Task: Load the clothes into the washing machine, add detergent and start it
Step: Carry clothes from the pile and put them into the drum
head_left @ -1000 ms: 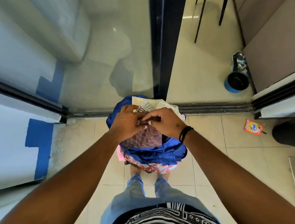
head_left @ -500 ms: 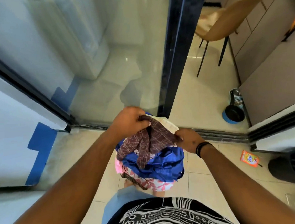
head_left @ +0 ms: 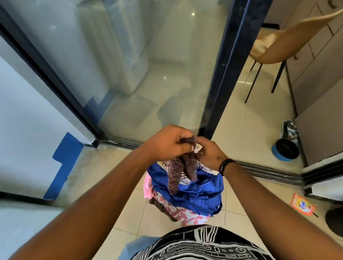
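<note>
Your left hand (head_left: 164,143) and right hand (head_left: 208,156) are pinched together on one brown checked garment (head_left: 182,170) — both clenched on its bunched top edge, the rest hanging down between them. Below it sits the pile of clothes (head_left: 194,195) on the floor (head_left: 248,128), near your feet: a blue piece on top, a pink floral one and a dark striped edge under it; exact count of pieces cannot be told. One detergent packet (head_left: 301,203) lies on the floor, right, well apart from the pile. One washing machine (head_left: 117,52) shows far, behind the glass door (head_left: 162,73).

Judgement: early stage — nothing loaded yet, detergent untouched, machine not started.
</note>
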### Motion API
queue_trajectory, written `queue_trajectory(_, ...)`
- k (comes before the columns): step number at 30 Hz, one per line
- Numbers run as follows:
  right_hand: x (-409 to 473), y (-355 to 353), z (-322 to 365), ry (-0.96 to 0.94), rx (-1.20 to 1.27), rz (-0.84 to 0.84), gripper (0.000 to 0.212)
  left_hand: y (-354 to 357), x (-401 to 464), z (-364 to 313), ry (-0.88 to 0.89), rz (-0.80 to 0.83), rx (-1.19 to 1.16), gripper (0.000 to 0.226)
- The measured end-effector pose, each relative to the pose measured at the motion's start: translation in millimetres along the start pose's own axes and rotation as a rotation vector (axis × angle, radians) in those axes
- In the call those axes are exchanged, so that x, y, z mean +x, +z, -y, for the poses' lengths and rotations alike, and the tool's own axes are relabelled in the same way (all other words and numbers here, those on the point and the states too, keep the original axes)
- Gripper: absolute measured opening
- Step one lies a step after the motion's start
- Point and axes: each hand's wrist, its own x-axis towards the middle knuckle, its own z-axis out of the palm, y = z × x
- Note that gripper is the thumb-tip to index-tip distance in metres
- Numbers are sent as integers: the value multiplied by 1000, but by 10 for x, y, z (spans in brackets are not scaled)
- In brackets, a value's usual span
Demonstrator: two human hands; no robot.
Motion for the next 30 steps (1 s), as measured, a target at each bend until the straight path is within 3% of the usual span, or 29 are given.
queue_trajectory(2,5,60,118,56,-159,31,30,-83,-60,-16,-19,-6,38,25)
queue_trajectory(9,-130,243,657,-84,-57,109,41,-347,-531,62,-131,67,-36,10)
queue_trajectory(13,-50,442,859,-83,-230,157,11,-419,-849,179,-190,3,-12,10)
queue_trajectory(16,31,574,890,-45,-284,68,14,-529,-1244,412,-289,-127,47,23)
queue_trajectory(21,161,724,1272,-95,-326,-101,17,-562,-2174,906,-580,-164,95,20)
queue_trajectory(25,269,1110,1869,-233,-285,-157,19,-382,-2918,1128,-793,-250,29,13)
queue_trajectory(30,269,1656,2785,-453,-298,-209,23,-122,-3842,1314,-904,-368,-75,18)
